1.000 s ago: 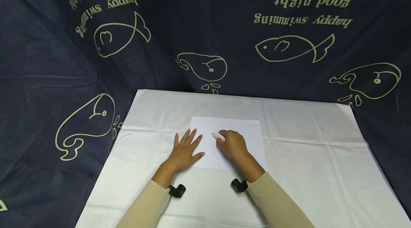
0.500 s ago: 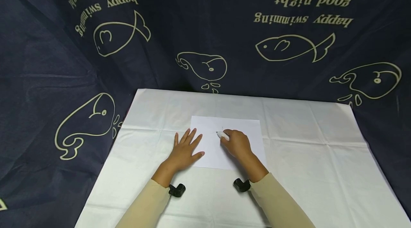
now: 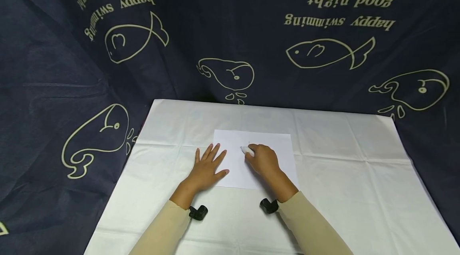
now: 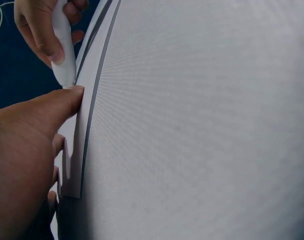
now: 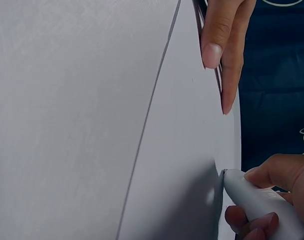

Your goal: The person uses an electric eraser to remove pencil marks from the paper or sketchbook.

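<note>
A sheet of white paper (image 3: 274, 143) lies on the white-covered table. My left hand (image 3: 204, 172) rests flat on the paper's left side with its fingers spread. My right hand (image 3: 264, 160) grips a thick white pen (image 3: 248, 151), its narrow dark tip pointing left over the middle of the sheet. In the right wrist view, the thumb and curled fingers hold the pen (image 5: 264, 205), with its tip at the paper. A faint short line shows on the sheet just above the right hand. In the left wrist view the left thumb hides the pen's tip.
The white tablecloth (image 3: 341, 175) has fold creases and spreads around the paper. Behind and left of the table hangs a dark blue cloth (image 3: 201, 15) printed with fish, whales and lettering. A small black camera (image 3: 198, 212) sits on each wrist.
My right hand and the pen first shifted a little right across the paper, then slightly back left. The left hand and the sheet have stayed in place.
</note>
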The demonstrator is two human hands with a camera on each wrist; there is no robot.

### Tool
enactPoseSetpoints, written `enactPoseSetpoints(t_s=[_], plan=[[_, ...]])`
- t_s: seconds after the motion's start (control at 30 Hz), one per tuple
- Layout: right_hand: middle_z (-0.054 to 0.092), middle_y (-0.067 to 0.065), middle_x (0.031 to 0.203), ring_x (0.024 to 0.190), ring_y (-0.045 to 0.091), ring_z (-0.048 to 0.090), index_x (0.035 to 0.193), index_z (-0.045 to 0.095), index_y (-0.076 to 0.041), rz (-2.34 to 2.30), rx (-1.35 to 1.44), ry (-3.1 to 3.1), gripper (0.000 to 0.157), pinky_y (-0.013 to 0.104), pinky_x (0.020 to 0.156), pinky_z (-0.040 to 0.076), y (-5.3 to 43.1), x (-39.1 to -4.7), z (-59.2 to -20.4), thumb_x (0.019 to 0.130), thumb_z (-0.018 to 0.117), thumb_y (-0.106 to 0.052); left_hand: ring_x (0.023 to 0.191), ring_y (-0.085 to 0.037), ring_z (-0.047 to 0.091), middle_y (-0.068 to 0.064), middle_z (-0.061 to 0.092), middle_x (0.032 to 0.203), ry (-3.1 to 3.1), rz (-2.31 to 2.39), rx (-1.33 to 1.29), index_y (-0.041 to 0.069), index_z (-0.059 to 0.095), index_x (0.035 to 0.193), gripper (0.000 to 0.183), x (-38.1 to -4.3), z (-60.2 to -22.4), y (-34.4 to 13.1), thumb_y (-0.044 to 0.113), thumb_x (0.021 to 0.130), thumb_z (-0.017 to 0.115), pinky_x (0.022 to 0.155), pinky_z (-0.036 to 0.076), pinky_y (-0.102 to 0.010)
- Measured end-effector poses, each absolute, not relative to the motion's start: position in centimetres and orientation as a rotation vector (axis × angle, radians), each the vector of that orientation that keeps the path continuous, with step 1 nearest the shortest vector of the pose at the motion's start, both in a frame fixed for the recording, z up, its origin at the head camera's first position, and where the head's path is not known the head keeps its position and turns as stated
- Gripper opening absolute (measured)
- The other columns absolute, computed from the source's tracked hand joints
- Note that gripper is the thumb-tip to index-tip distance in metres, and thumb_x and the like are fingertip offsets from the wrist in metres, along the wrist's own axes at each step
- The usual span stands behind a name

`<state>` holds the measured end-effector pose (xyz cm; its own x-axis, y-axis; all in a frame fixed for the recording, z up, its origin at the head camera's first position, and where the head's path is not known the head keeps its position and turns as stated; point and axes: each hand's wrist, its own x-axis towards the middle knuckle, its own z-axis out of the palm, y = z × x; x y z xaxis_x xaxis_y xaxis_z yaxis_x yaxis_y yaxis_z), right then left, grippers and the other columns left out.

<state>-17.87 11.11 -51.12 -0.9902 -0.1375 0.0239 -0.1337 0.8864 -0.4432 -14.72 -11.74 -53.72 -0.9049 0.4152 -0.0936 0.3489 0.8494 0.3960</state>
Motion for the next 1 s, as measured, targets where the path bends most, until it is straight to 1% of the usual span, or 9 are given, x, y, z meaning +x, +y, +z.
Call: enactPoseSetpoints(t_s=[0.23, 0.33, 0.47, 0.63, 0.87, 1.0], plan=[[0.078, 0.015, 0.101, 0.086, 0.030, 0.072, 0.116, 0.076, -0.007, -0.734, -0.288, 3.039, 0.029, 0.046, 0.073, 0.056, 10.8, -17.7, -50.9, 0.090, 0.070, -0.019, 0.160, -0.032, 0.005, -0.008, 0.013, 0.171, 2.856, 0.556, 0.601, 0.020, 0.029, 0.161, 0.071, -14.8, -53.7, -11.7, 0.055, 0.102, 0.049, 0.122, -0.003, -0.070], [0.077, 0.016, 0.103, 0.089, 0.031, 0.072, 0.117, 0.075, -0.007, -0.723, -0.304, 3.023, 0.030, 0.046, 0.074, 0.056, 10.6, -17.6, -50.9, 0.090, 0.070, -0.020, 0.160, -0.033, 0.006, -0.008, 0.014, 0.171, 2.856, 0.561, 0.604, 0.020, 0.030, 0.161, 0.071, -14.8, -53.8, -11.7, 0.054, 0.102, 0.049, 0.121, -0.002, -0.070], [0.077, 0.016, 0.106, 0.094, 0.033, 0.073, 0.118, 0.075, -0.007, -0.712, -0.250, 3.027, 0.030, 0.047, 0.076, 0.056, 11.0, -17.7, -50.8, 0.091, 0.069, -0.020, 0.160, -0.033, 0.005, -0.008, 0.013, 0.171, 2.850, 0.562, 0.598, 0.020, 0.030, 0.161, 0.071, -14.7, -53.7, -11.7, 0.054, 0.102, 0.049, 0.121, -0.003, -0.070], [0.077, 0.017, 0.106, 0.092, 0.033, 0.072, 0.118, 0.075, -0.008, -0.706, -0.216, 3.040, 0.031, 0.048, 0.074, 0.056, 11.6, -17.7, -50.6, 0.091, 0.068, -0.020, 0.160, -0.033, 0.005, -0.009, 0.013, 0.171, 2.849, 0.572, 0.598, 0.019, 0.030, 0.161, 0.071, -14.7, -53.5, -11.7, 0.054, 0.102, 0.050, 0.121, -0.003, -0.070], [0.077, 0.017, 0.108, 0.095, 0.033, 0.072, 0.121, 0.074, -0.007, -0.716, -0.228, 3.022, 0.033, 0.048, 0.078, 0.056, 11.4, -17.9, -50.7, 0.092, 0.067, -0.021, 0.160, -0.034, 0.006, -0.009, 0.014, 0.171, 2.854, 0.570, 0.600, 0.018, 0.031, 0.160, 0.071, -14.6, -53.4, -11.7, 0.053, 0.102, 0.050, 0.121, -0.002, -0.071], [0.077, 0.015, 0.104, 0.089, 0.031, 0.072, 0.117, 0.075, -0.007, -0.719, -0.261, 3.029, 0.030, 0.046, 0.076, 0.056, 11.0, -17.9, -50.8, 0.091, 0.069, -0.019, 0.160, -0.034, 0.006, -0.009, 0.014, 0.171, 2.855, 0.562, 0.596, 0.019, 0.031, 0.161, 0.071, -14.6, -53.5, -11.7, 0.054, 0.102, 0.050, 0.121, -0.002, -0.070]])
